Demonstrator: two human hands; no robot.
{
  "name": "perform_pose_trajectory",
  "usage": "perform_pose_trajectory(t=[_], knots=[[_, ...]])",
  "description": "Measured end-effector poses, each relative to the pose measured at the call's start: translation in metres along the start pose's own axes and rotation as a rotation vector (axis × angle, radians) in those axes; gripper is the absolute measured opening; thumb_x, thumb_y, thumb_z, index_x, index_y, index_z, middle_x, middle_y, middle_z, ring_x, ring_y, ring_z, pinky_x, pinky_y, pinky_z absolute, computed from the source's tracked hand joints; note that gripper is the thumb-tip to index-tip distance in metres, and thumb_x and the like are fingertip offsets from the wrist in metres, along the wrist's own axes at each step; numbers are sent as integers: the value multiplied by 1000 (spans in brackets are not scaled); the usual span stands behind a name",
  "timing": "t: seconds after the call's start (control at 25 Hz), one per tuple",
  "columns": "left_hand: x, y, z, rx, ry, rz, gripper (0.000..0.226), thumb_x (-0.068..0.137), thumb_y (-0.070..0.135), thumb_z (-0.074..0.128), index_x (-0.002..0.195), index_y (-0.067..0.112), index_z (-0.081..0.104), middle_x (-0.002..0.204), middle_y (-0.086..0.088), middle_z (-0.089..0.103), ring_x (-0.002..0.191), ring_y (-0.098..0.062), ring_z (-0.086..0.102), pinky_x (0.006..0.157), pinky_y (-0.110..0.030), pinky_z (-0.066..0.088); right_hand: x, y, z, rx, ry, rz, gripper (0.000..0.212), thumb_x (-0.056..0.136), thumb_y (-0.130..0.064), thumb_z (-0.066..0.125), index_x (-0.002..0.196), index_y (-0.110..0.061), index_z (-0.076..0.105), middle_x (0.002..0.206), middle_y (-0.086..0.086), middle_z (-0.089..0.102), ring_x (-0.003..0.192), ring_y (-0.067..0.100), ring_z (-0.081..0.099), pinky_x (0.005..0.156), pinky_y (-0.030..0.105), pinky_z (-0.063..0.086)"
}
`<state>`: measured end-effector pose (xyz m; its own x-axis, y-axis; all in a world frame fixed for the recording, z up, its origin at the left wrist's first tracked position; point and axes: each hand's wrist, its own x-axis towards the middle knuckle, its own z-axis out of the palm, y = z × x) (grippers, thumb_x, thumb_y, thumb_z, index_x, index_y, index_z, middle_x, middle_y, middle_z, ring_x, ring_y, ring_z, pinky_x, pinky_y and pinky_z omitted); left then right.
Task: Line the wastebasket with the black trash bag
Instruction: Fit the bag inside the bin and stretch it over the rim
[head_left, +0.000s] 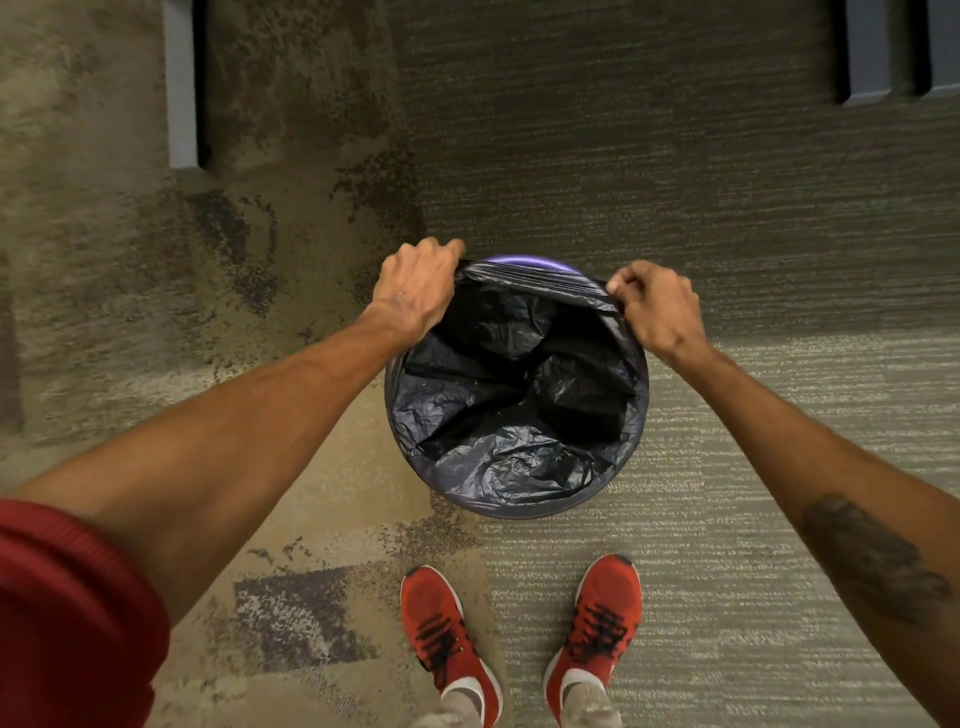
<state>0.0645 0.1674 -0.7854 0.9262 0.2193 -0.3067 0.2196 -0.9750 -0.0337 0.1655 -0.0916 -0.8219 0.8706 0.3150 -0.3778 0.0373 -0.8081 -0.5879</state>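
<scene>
A round purple wastebasket (524, 260) stands on the carpet in front of my feet. The black trash bag (514, 400) hangs crumpled inside it and covers its near and side rim. Only a purple strip of rim shows at the far side. My left hand (418, 288) pinches the bag's far edge at the left. My right hand (657, 312) pinches the same edge at the right. Between the two hands the bag's edge is stretched tight just above the far rim.
My two red shoes (447, 639) stand on the carpet just behind the basket. A grey furniture leg (182, 88) rises at the upper left, and two more grey legs (872, 52) at the upper right. Patterned carpet lies all around.
</scene>
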Motion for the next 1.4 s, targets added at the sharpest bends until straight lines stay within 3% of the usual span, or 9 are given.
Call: perform_pose_trajectory(t=[0.24,0.56,0.72,0.76,0.92,1.0,1.12,1.32,1.4], knots=[[5,-11,3,-62,-36,6,28,101,8,42,126,14,54,113,-23,63,98,-49,62,74,-50,48,9,-2,10,115,-29,124,13,93,-24,62,82,-25,67,80,-11,67,91,15,64,92,34,49],[0,-16,21,-80,5,-45,27,105,19,41,129,24,52,115,-16,64,98,-45,66,72,-47,46,16,-4,16,376,-104,208,13,95,-12,60,90,-12,72,84,5,72,78,12,62,80,34,54],[5,-22,23,-164,-73,-86,29,105,26,41,132,30,54,121,-17,65,105,-45,64,79,-47,46,19,-13,6,437,-247,263,29,100,-6,50,78,-16,66,66,-1,63,43,-2,54,43,14,44],[7,-24,23,-195,-97,-89,29,106,31,40,131,31,55,122,-16,66,107,-44,64,81,-47,46,20,-14,3,427,-291,281,30,101,-9,50,77,-18,66,65,-3,62,43,-2,53,41,13,41],[12,-37,22,-344,-224,-82,26,107,34,37,120,33,60,124,-5,69,112,-36,63,88,-45,45,25,-14,-2,457,-384,364,21,99,-17,56,85,-20,71,76,-5,70,64,6,62,57,21,50],[12,-39,25,-462,-272,-113,25,107,29,38,112,28,63,119,-3,70,109,-30,63,90,-44,47,26,-13,-1,520,-419,406,18,96,-15,58,86,-17,73,78,-2,71,67,8,64,59,21,53],[11,-37,29,-694,-282,-211,26,107,22,42,96,22,66,105,-4,72,97,-21,63,89,-39,48,26,-12,3,675,-515,539,17,97,-11,55,95,-9,72,91,8,70,78,18,65,77,32,57],[7,-34,27,-1200,-375,-439,28,106,12,44,101,7,70,79,-4,67,65,-11,62,56,-19,54,29,-15,7,751,-516,794,26,102,-15,46,92,-10,69,89,8,70,79,22,67,83,39,58],[0,-35,23,-1308,-343,-500,24,105,10,47,111,2,70,83,-4,68,67,-8,63,51,-14,53,28,-18,11,700,-462,815,27,100,-16,49,83,-10,69,81,7,70,73,21,66,81,38,59]])
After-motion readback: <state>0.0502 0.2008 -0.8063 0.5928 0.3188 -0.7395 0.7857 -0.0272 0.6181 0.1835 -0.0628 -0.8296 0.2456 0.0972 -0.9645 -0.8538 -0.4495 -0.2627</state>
